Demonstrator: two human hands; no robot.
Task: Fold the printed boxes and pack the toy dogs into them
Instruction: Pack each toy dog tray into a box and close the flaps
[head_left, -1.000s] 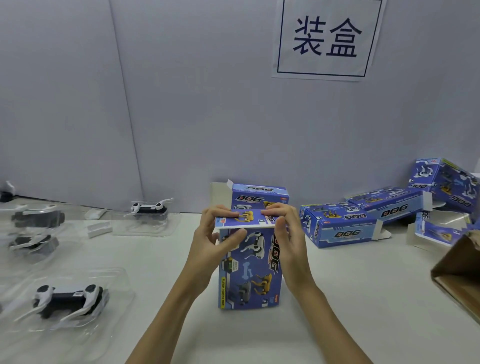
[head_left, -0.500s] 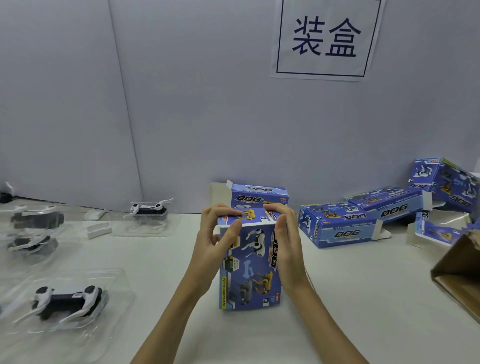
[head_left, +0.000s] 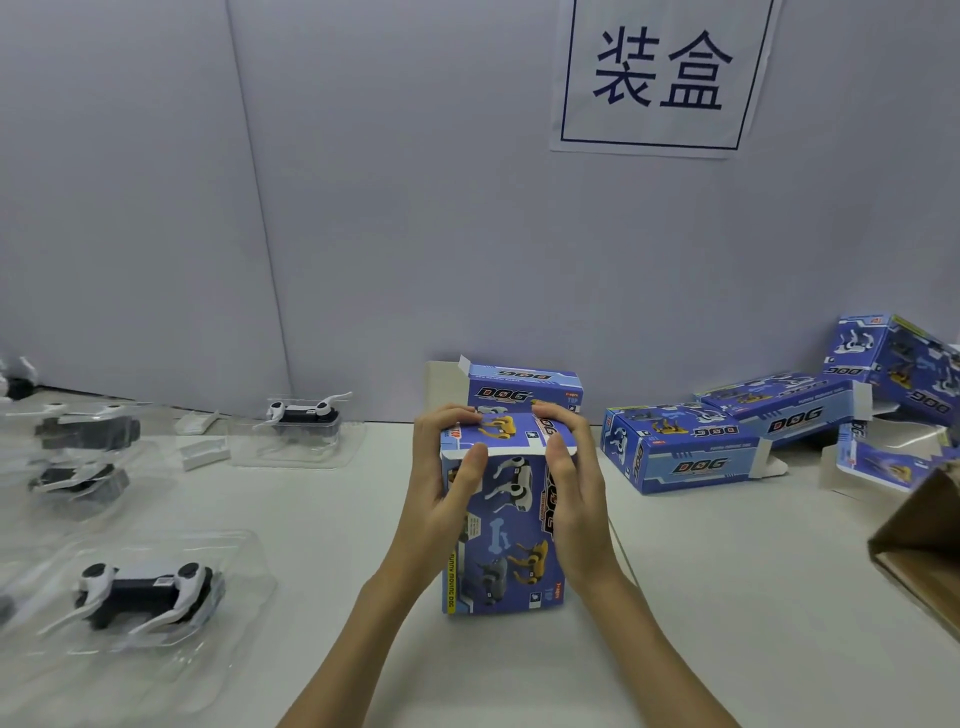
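Item: upright printed box, top flap being closed at mid-bench.

Nearest, left hand (head_left: 447, 493) and right hand (head_left: 569, 493) clasp the standing printed box (head_left: 501, 530) from either side, fingers curled over its top flap (head_left: 501, 434), which is not yet tucked; contents hidden. Left, a toy dog (head_left: 145, 590) lies in its clear tray (head_left: 244, 566), unpacked, with others (head_left: 304, 413) behind it. Behind the hands, another box (head_left: 522, 387) stands open-flapped. Far right, folded boxes (head_left: 680, 449) lie with end flaps open. Judged: well short of finished; several dogs remain to pack.
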